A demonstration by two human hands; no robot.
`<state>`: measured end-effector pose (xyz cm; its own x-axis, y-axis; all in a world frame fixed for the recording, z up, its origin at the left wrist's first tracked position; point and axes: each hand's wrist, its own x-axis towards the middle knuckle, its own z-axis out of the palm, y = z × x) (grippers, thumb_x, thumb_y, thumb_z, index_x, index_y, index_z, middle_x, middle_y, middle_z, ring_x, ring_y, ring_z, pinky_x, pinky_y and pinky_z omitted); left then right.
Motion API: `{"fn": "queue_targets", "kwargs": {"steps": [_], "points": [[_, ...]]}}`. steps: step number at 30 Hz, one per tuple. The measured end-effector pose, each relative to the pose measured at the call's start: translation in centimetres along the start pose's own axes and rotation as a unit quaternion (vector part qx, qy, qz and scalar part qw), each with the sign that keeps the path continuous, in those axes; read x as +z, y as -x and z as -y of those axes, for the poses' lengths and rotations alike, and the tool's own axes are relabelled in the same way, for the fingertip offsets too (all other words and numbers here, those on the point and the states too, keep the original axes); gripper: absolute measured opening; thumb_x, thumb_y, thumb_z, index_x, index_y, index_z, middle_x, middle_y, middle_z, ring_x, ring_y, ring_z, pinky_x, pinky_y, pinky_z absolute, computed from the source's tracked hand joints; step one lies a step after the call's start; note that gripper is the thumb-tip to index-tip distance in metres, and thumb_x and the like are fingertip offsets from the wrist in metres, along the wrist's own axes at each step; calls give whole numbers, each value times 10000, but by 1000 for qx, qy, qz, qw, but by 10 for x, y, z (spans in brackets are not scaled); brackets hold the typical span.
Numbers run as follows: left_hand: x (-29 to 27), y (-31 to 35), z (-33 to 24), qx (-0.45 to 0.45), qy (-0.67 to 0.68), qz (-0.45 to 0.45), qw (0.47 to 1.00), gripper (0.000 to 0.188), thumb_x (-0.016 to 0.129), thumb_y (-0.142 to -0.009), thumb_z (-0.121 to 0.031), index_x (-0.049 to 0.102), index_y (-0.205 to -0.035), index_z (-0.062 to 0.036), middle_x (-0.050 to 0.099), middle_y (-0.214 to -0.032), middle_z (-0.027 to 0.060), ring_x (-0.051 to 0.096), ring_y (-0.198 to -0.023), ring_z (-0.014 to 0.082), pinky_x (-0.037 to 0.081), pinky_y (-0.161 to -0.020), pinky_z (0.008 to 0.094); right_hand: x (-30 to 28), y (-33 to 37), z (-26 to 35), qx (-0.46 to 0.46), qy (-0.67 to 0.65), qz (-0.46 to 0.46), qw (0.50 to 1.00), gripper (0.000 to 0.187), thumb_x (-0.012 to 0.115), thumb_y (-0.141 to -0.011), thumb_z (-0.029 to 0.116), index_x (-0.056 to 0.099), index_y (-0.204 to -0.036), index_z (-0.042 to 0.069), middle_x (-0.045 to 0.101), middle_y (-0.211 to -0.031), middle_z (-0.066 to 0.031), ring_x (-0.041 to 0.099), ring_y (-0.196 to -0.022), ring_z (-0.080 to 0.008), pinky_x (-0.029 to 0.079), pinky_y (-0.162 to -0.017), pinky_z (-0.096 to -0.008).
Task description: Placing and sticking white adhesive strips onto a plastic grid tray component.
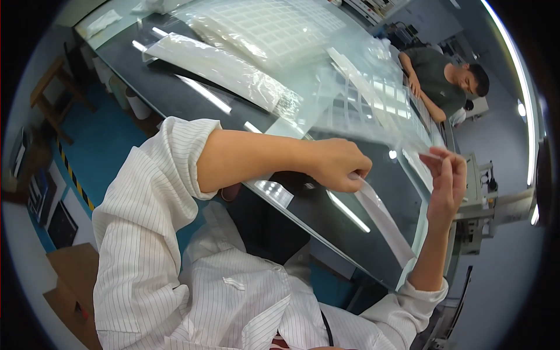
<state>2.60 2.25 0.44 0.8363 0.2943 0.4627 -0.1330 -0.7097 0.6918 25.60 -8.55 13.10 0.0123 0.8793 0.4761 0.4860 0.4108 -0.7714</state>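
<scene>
My left hand (pixel 343 165) reaches across the table, its fingers closed round the end of a long whitish translucent strip (pixel 382 219). From that fist the strip slants down and right toward the table's near edge. At the right, my right hand (pixel 447 179) is raised, thumb and fingertips pinching the edge of a clear plastic sheet (pixel 350 108); blur softens the fingertips. The sheet spreads up and left from there, over panels with a grid of openings (pixel 382 96). A long plastic-wrapped white bundle (pixel 224 73) lies left of the sheet.
The dark glossy table (pixel 291 186) has a pale rim and reflects the lights. A large wrapped stack of gridded white pieces (pixel 271 26) lies at the far side. Another person (pixel 440 81) leans at the far right edge. A wooden stool (pixel 61 93) stands on the blue floor at left.
</scene>
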Motion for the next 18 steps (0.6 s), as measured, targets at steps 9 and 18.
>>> {"fn": "queue_targets", "kwargs": {"steps": [9,18], "points": [[30,15,-38,42,120,264,956,206,632,-921,-210,659,-985,-16,691,-863,129,666,-772,274,514,-699,384,-33,206,-16,180,8,-78,981,131,441,-1084,107,506,-1048,0,609,-1171,-164,662,-1059,-228,533,-1008,-402],[18,15,-79,-172,289,123,934,223,629,-1031,-243,640,-1058,-22,645,-787,10,575,-643,52,466,-585,214,-24,250,-23,229,105,-78,965,49,528,-1010,40,543,-999,-6,632,-1154,-104,575,-984,-114,462,-927,-276]]}}
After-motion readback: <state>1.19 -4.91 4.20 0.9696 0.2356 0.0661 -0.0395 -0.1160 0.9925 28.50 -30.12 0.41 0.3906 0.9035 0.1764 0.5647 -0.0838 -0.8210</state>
